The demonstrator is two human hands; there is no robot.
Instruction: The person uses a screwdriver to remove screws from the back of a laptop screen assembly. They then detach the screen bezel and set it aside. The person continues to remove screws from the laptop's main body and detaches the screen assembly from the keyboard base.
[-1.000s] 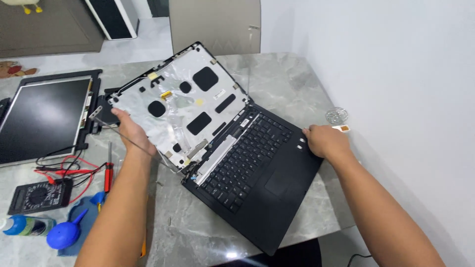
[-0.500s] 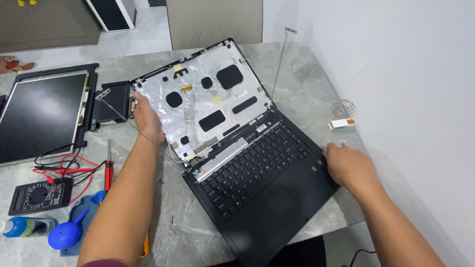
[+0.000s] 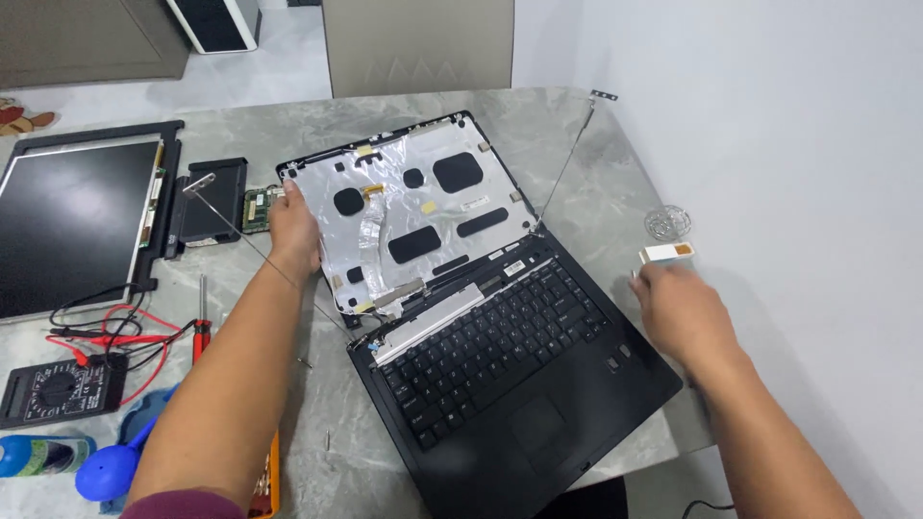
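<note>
- Lying open on a grey marbled table (image 3: 577, 144), a black laptop (image 3: 510, 384) sits at an angle near the table's right edge, keyboard toward the near side and its stripped lid (image 3: 404, 211) laid back flat toward the far side.
- The lid has no screen in it, baring a silvery foil lining with black pads and a loose ribbon cable.
- The left hand (image 3: 293, 226) rests on the lid's left edge, fingers spread flat over the foil and pressing on it rather than pinching anything.
- The right hand (image 3: 678, 308) hovers just past the laptop's right corner, close to a small white and orange object (image 3: 666, 253) on the table; it appears blurred, seems loosely curled, and whether it holds anything cannot be told.
- Two thin metal hinge rods stick out from the lid, one (image 3: 567, 159) slanting to the far right, the other (image 3: 260, 245) running out to the left under the left forearm.
- A small clear round dish (image 3: 667, 221) sits just beyond the white object.
- Left of the lid lie a small green circuit board (image 3: 256, 204) and a flat black part (image 3: 212, 197).
- Further left lies the removed screen panel (image 3: 72, 221) in its black frame.
- At the near left are a multimeter (image 3: 58, 389) with red and black leads, a red-handled screwdriver (image 3: 200, 332), a blue air-blower bulb (image 3: 111, 471) and a blue bottle (image 3: 43, 454).
</note>
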